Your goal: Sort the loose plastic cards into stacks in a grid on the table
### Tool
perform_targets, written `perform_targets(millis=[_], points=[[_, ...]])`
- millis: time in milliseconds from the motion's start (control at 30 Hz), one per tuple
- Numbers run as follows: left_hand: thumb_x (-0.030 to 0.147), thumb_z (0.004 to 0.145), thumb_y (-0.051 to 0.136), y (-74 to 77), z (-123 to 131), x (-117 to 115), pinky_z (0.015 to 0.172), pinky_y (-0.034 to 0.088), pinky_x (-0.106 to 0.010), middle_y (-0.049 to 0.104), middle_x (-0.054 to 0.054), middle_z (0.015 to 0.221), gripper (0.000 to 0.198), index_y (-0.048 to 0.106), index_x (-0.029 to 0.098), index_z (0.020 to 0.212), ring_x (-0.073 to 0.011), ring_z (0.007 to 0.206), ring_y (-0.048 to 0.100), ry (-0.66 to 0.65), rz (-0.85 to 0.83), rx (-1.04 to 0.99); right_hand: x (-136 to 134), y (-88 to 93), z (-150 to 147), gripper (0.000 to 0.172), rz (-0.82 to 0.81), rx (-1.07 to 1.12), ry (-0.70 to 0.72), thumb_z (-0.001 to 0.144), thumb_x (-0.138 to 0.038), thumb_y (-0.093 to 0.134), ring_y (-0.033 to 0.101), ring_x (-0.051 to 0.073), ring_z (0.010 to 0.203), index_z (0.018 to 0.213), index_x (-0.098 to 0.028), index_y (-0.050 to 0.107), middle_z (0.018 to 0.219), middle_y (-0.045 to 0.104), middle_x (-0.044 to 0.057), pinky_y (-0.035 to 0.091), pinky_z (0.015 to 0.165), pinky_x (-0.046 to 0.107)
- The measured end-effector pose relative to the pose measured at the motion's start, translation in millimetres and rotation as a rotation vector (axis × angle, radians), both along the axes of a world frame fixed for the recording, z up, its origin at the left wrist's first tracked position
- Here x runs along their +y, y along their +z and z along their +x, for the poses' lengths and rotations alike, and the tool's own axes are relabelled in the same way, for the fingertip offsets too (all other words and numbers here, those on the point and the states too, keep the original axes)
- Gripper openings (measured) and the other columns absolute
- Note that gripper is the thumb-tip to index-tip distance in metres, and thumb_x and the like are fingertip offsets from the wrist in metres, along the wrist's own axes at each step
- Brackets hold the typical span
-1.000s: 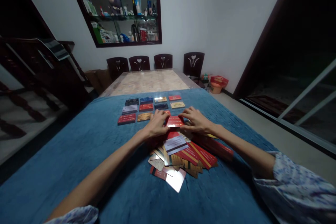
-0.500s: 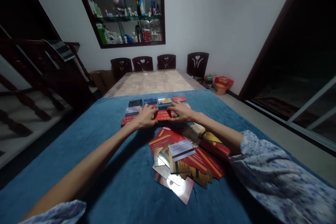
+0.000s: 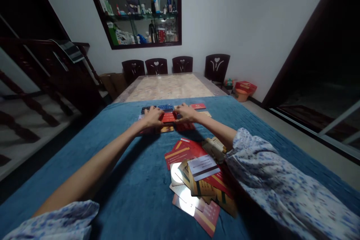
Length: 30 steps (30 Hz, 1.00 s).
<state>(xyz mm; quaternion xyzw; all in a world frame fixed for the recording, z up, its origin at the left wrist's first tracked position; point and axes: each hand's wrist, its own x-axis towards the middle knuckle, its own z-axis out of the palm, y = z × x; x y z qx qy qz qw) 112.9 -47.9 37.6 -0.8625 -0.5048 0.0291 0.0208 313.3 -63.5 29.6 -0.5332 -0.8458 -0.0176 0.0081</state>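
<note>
Head view: I have a red card (image 3: 168,117) held level between my two hands near the middle of the frame, just above the rows of card stacks (image 3: 165,107), so the step in hand looks to be placing it among them. My left hand (image 3: 152,117) grips its left end and my right hand (image 3: 184,114) its right end, fingers curled over the far side and thumbs nearer me. It is dim and small there, so I can't tell whether it is one card or several, or whether it touches what lies below. As I judge it, the next move calls for an even hold and a level lowering, without nudging the neighbouring stacks. Both forearms stretch forward over the blue cloth (image 3: 120,191), from the lower left and lower right, wrists low; my right sleeve (image 3: 270,174) hangs beside the loose pile of cards (image 3: 201,187) at lower centre-right.
</note>
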Motion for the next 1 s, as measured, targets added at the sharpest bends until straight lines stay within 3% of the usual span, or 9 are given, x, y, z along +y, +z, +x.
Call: perform_targets(millis=[333, 533, 1000], points=[[0.027, 0.072, 0.062, -5.1, -1, 26, 0.095, 0.037, -0.055, 0.066, -0.014, 0.118, 0.034, 0.066, 0.021, 0.106, -0.0393, 0.123, 0.044, 0.049, -0.038, 0.022, 31, -4.5, -14, 0.044, -0.059, -0.031, -0.023, 0.084, -0.048, 0.061, 0.048, 0.037, 0.124, 0.12, -0.024, 0.066, 0.132, 0.062, 0.014, 0.046, 0.091, 0.047], [0.027, 0.073, 0.061, -12.4, -1, 35, 0.097, 0.036, -0.056, 0.068, -0.012, 0.108, 0.026, 0.064, 0.021, 0.098, -0.036, 0.12, 0.046, 0.053, -0.052, 0.048, 37, -5.3, -17, 0.045, -0.091, -0.06, -0.042, 0.085, -0.046, 0.061, 0.048, 0.038, 0.127, 0.123, -0.023, 0.066, 0.133, 0.063, 0.015, 0.046, 0.093, 0.049], [0.028, 0.072, 0.062, -14.5, -4, 45, 0.101, 0.035, -0.061, 0.064, -0.013, 0.115, 0.029, 0.068, 0.022, 0.099, -0.0381, 0.125, 0.04, 0.013, -0.084, 0.059, 39, 5.6, -32, 0.044, -0.175, -0.08, -0.082, 0.076, -0.035, 0.068, 0.05, 0.038, 0.125, 0.117, -0.02, 0.071, 0.112, 0.072, 0.014, 0.047, 0.094, 0.049]])
